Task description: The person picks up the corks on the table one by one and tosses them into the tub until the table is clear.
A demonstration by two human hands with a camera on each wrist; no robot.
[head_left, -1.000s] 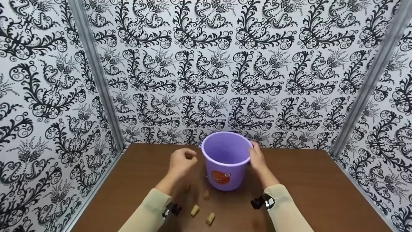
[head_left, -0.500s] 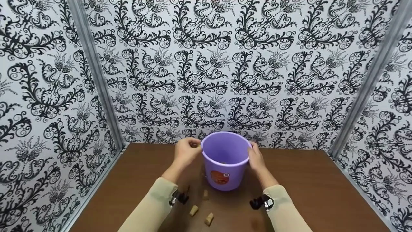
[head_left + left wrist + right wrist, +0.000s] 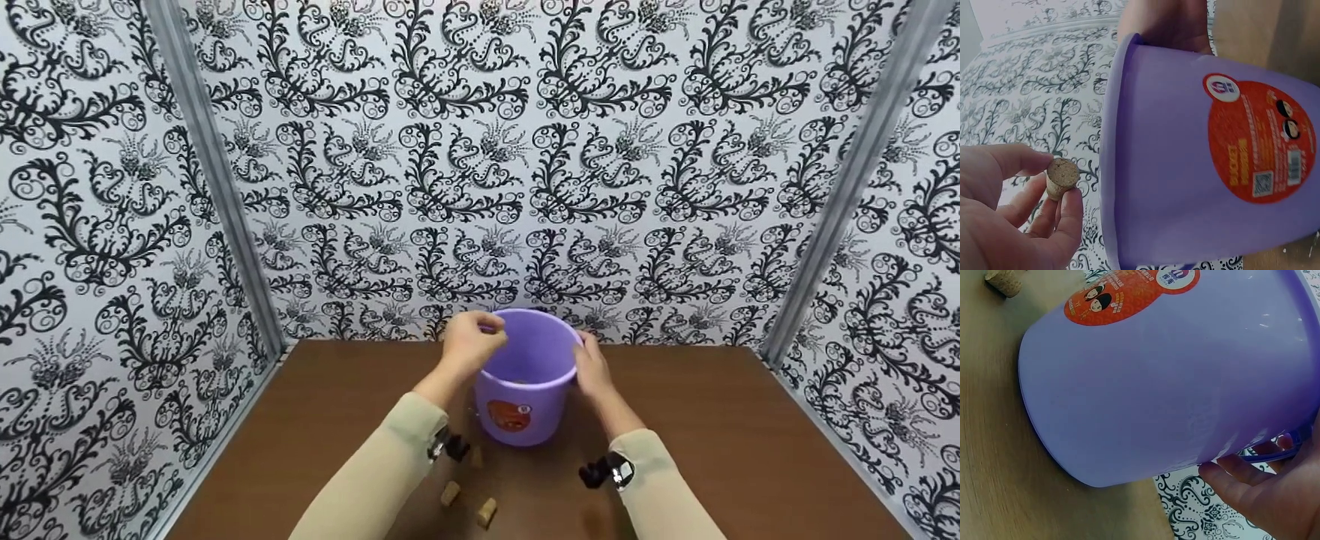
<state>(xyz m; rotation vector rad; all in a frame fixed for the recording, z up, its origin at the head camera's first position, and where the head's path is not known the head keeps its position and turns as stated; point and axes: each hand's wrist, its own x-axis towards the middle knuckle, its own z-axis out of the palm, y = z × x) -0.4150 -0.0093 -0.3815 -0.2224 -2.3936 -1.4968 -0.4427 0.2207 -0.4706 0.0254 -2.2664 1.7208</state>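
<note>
A purple bucket [image 3: 529, 412] with a red-orange label stands upright on the brown table. My left hand [image 3: 471, 345] is over the bucket's left rim, pinching a cork [image 3: 1062, 175] between thumb and fingertips. In the left wrist view the cork is just outside the rim's outline, with its flat end showing. On the bucket's right side, my right hand [image 3: 594, 367] grips the rim; the right wrist view shows its fingers against the outer wall, near the purple handle [image 3: 1272, 455]. Most of the bucket's inside is hidden by its front wall.
Loose corks lie on the table in front of the bucket: one cork [image 3: 487, 513] nearest, another cork [image 3: 451, 493] to its left, and a third cork [image 3: 478, 457] close to the left wrist camera. A patterned wall [image 3: 480, 187] rises behind the table [image 3: 697, 450].
My left hand has moved right, from beside the bucket to over its left rim. The right hand keeps its grip, and the bucket has stayed in nearly the same place.
</note>
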